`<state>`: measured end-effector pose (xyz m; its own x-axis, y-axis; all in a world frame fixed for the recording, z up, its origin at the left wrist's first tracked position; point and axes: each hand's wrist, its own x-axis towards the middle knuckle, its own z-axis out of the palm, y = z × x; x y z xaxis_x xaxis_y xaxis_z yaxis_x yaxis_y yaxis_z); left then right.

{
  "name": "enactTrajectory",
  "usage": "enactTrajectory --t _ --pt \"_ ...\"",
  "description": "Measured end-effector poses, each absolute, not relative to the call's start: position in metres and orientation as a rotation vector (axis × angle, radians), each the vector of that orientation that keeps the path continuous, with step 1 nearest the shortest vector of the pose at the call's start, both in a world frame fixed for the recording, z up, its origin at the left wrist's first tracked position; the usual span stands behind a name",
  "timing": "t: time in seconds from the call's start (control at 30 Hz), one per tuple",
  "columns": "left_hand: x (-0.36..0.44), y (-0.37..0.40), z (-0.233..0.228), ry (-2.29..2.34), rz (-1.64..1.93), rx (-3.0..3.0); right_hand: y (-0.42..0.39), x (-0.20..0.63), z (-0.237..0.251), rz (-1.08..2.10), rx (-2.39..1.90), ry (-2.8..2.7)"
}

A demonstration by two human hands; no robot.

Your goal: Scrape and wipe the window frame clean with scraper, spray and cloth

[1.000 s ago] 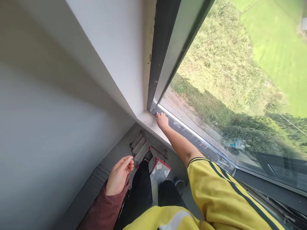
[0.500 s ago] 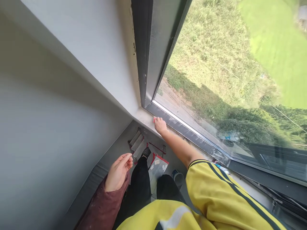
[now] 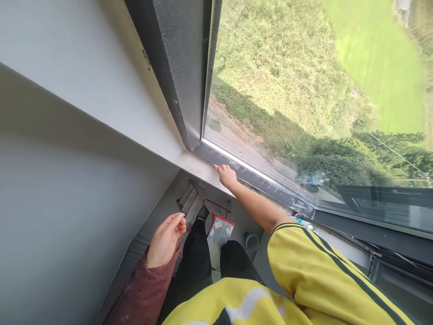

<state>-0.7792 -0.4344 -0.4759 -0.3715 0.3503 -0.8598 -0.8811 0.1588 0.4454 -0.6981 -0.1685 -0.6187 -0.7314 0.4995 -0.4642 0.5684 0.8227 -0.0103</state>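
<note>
My right hand point(image 3: 228, 176) is closed on a small red flat piece point(image 3: 216, 168), too hidden by the fingers to name its kind. It presses at the seam where the pale window sill point(image 3: 199, 166) meets the dark window frame point(image 3: 219, 158), near the corner. My left hand point(image 3: 166, 239), below a maroon sleeve, hangs in the air over the floor. Its thumb and fingertips are pinched together, and whether anything is between them cannot be made out. Behind my right arm a white and blue tube point(image 3: 302, 222) lies on the sill.
Below me a metal stepladder point(image 3: 221, 230) with red edges stands near my legs, its steps point(image 3: 189, 198) beyond my foot. A bucket point(image 3: 251, 241) is on the floor to the right. A white wall point(image 3: 84, 180) rises at left; the window glass point(image 3: 287, 90) fills the right.
The view has shifted, so the window corner appears further left. My right hand has slid a little along the sill seam, away from the corner. The left hand keeps its pinch.
</note>
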Motion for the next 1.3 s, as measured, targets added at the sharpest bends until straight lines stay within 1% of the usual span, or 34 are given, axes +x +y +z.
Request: enactTrajectory --t 0.1,0.23,0.3,0.43,0.53,0.67,0.8,0.93,1.0,1.13,1.27,1.3 --pt "-0.777 -0.432 -0.476 1.364 1.447 -0.542 -0.166 -0.695 -0.620 -0.136 0.983 2.522" --pt "-0.775 -0.430 -0.476 1.367 1.443 -0.518 -0.184 -0.682 -0.627 -0.278 0.776 2.503" --pt "-0.774 -0.430 -0.475 1.365 1.433 -0.517 -0.186 -0.674 -0.627 -0.324 0.760 2.537" --pt "-0.773 -0.430 -0.476 1.371 1.408 -0.524 -0.154 -0.658 -0.622 -0.186 0.994 2.631" --pt "-0.771 -0.429 -0.479 1.392 1.392 -0.537 -0.130 -0.654 -0.623 -0.120 1.005 2.595" --pt "-0.766 -0.425 -0.481 1.376 1.387 -0.523 -0.132 -0.655 -0.628 -0.108 0.990 2.552" --pt "-0.763 -0.422 -0.481 1.373 1.381 -0.509 -0.136 -0.657 -0.626 -0.183 0.972 2.531" --pt "-0.765 -0.424 -0.481 1.356 1.384 -0.498 -0.135 -0.653 -0.627 -0.109 1.088 2.520" --pt "-0.766 -0.425 -0.481 1.348 1.396 -0.503 -0.141 -0.649 -0.629 -0.097 1.035 2.534" --pt "-0.765 -0.426 -0.483 1.349 1.418 -0.513 -0.146 -0.643 -0.628 -0.220 0.862 2.577" --pt "-0.764 -0.429 -0.485 1.334 1.421 -0.505 -0.145 -0.646 -0.628 -0.113 1.117 2.545" --pt "-0.765 -0.430 -0.485 1.334 1.428 -0.510 -0.149 -0.648 -0.629 -0.092 1.123 2.534"
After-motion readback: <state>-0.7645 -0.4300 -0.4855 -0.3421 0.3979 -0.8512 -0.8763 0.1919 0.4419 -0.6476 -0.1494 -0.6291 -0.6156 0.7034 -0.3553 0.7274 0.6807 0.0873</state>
